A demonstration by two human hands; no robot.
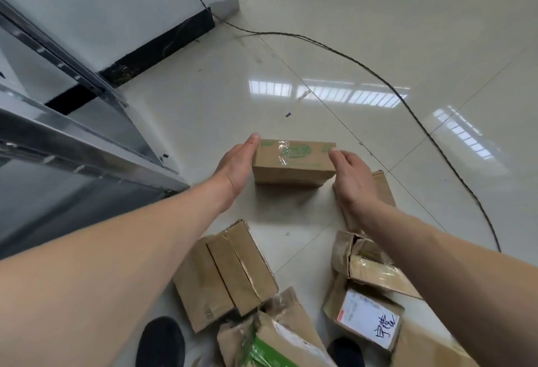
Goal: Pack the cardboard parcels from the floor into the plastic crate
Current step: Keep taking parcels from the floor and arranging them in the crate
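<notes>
A brown cardboard parcel with green print and clear tape [292, 162] lies on the pale tiled floor. My left hand [237, 164] lies flat against its left end with straight fingers. My right hand [350, 176] touches its right end, fingertips at the top corner. Several more parcels lie nearer to me: a taped box [227, 276], a torn one [369, 261], one with a white handwritten label [369, 320] and one with green print [273, 346]. Another parcel [384, 189] is partly hidden under my right wrist. The plastic crate is out of view.
A metal-framed glass structure [87, 139] runs along the left. A thin dark cable [407, 98] curves across the floor behind and to the right of the parcels. My black shoes [160, 343] stand among the near parcels. A small screw [288, 114] lies on the tiles.
</notes>
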